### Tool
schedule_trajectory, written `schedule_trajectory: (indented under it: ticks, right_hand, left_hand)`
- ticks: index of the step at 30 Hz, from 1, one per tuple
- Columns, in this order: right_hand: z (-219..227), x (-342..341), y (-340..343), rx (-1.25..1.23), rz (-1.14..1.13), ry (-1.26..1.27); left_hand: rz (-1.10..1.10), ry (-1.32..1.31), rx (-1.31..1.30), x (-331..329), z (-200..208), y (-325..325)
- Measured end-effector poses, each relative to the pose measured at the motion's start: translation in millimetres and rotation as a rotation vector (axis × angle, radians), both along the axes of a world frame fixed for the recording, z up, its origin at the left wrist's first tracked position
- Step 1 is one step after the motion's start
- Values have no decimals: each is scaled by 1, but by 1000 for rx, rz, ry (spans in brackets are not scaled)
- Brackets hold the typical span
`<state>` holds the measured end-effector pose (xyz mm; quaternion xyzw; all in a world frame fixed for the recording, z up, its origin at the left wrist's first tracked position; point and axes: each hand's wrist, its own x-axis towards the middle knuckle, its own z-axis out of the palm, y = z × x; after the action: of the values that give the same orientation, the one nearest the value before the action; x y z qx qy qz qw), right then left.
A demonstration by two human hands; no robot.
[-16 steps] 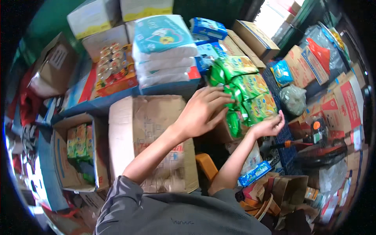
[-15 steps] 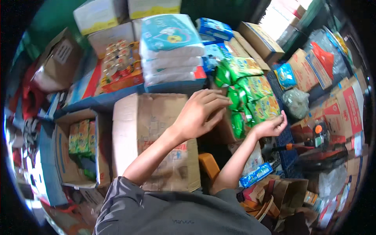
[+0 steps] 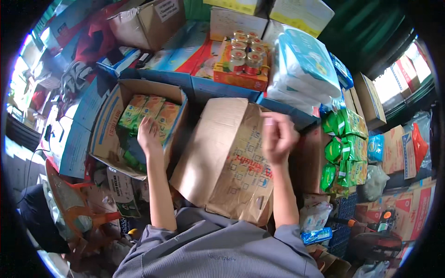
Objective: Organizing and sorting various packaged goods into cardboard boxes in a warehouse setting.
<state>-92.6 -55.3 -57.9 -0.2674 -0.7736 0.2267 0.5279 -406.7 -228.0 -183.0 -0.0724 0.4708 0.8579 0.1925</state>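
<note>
Head view: left hand (image 3: 149,133) is hovering at green packets (image 3: 132,114), grip unclear; right hand (image 3: 279,135) is hanging, fingers curled together

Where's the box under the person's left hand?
In the left half of the head view: the open box stands just left of the brown carton, green packets inside.
</note>
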Motion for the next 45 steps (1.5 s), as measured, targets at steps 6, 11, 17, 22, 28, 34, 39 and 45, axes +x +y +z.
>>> schedule_trajectory:
  ticks: [6, 11, 17, 22, 28, 34, 39, 45]
  right_hand:
    - [-19, -134, -35, -8, 783, -395]
    - [-58, -228, -49, -53, 850, -664]
    - [-111, -324, -19, -144, 643, -1162]
    - [-134, -357, -3, -174, 442, -1394]
    - [-132, -361, -18, -281, 391, -1305]
    - [-133, -353, -15, -465, 412, -1222]
    - [-111, -338, -46, -364, 364, -862]
    - [-47, -314, -85, 163, 313, -606]
  left_hand:
    - [180, -383, 94, -51, -55, -61]
    - [151, -667, 82, -67, -64, -57]
    - [78, -707, -69, -61, -62, -46]
    - [-3, -808, 90, -55, -64, -42]
    - [-53, -672, 6, -42, -53, -31]
    - [-93, -533, -104, -28, -54, -23]
    - [-81, -534, -35, -39, -65, -28]
    - [69, -646, 108, -39, -65, -29]
